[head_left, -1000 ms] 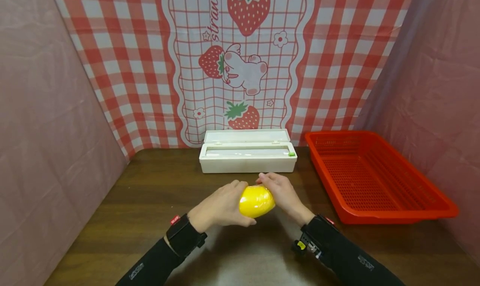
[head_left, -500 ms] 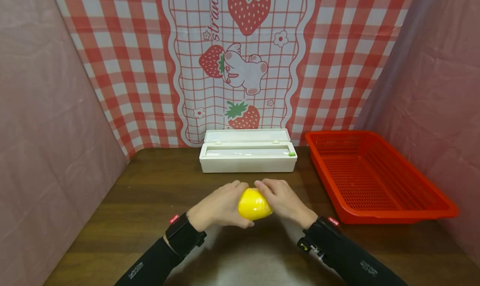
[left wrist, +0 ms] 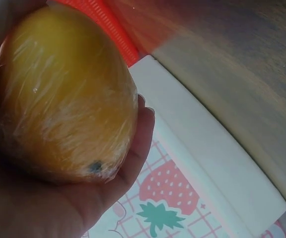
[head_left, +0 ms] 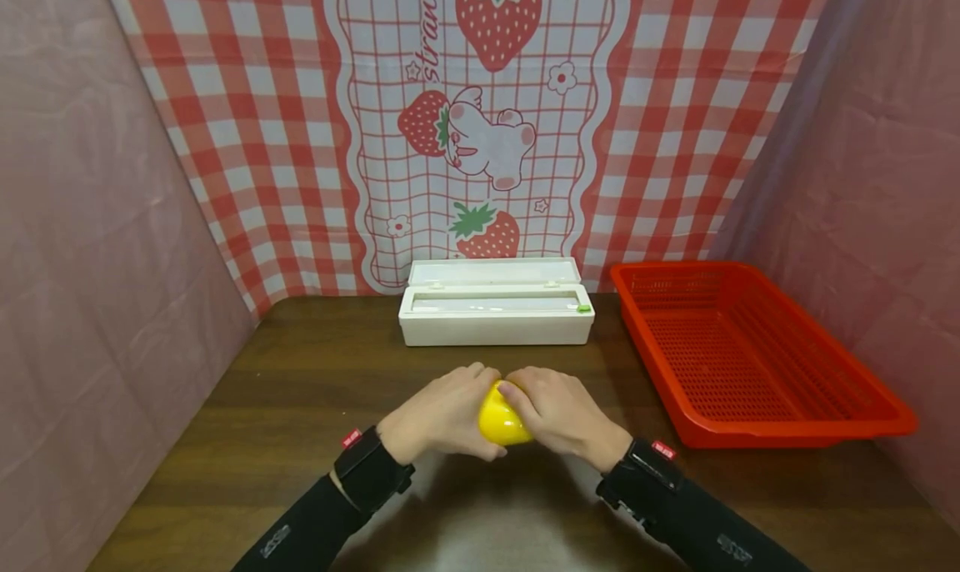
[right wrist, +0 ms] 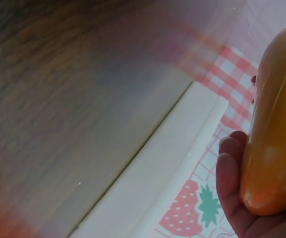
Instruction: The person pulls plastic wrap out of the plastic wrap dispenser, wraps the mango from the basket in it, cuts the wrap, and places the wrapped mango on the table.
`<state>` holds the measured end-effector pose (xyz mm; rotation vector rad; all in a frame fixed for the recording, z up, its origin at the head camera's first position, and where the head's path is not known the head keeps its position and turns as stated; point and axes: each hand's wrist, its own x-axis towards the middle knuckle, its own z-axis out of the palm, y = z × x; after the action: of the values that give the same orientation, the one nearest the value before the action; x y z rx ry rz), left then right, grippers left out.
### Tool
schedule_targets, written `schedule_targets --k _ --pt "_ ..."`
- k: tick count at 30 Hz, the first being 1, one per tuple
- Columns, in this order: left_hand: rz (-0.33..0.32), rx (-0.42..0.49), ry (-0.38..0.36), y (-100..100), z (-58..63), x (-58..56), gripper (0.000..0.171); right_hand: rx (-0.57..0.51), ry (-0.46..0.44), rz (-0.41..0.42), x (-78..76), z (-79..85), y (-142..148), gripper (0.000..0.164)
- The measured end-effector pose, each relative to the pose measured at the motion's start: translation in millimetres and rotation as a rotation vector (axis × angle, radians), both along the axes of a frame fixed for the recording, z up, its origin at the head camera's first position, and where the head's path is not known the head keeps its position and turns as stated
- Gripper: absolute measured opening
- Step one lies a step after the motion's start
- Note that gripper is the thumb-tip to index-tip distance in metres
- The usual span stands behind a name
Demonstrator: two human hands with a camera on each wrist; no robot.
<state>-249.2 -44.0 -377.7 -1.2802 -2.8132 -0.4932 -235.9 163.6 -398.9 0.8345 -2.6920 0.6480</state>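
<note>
Both hands hold a yellow mango (head_left: 498, 426) between them, above the middle of the table. Clear cling film covers the fruit; its creases show on the mango (left wrist: 68, 99) in the left wrist view, along with a dark spot at the lower end. My left hand (head_left: 442, 413) grips the left side, thumb below and fingers behind. From the right, my right hand (head_left: 570, 415) wraps round the other end with its thumb over the top. In the right wrist view the mango (right wrist: 277, 139) tapers to a blunt tip beside curled fingers (right wrist: 229, 171).
Beyond the hands stands a white cling film dispenser (head_left: 495, 331), lid raised, with a green slider at its right end. A red plastic basket (head_left: 667, 388) sits at the right of the brown wooden table (head_left: 300, 405). A checked strawberry cloth (head_left: 277, 138) hangs behind.
My right hand has come nearer and lower, its thumb moving over the mango and covering more of it. The mango has tilted and sunk slightly; my left hand stays almost still.
</note>
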Motion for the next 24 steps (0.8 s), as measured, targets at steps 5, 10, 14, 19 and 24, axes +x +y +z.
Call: schedule_targets --k 5,10,14,19,24 --pt "-0.015 -0.018 0.001 1.5 -1.4 0.2 0.071 0.067 0.024 0.019 2.3 -1.7 -1.2 0.033" --pt "-0.018 -0.022 -0.032 2.1 -2.6 1.1 0.071 0.09 0.016 0.012 4.3 -3.7 -1.3 0.033" --pt "-0.023 -0.026 -0.042 2.1 -3.5 1.6 0.07 0.098 0.015 0.01 4.7 -4.6 -1.2 0.033" --pt "-0.032 -0.03 -0.023 2.2 -5.3 1.6 0.069 0.112 0.053 0.011 4.1 -6.8 -0.8 0.034" --pt "-0.029 -0.045 0.014 2.3 -5.4 -0.2 0.072 0.116 0.013 0.023 3.4 -5.6 1.9 0.036"
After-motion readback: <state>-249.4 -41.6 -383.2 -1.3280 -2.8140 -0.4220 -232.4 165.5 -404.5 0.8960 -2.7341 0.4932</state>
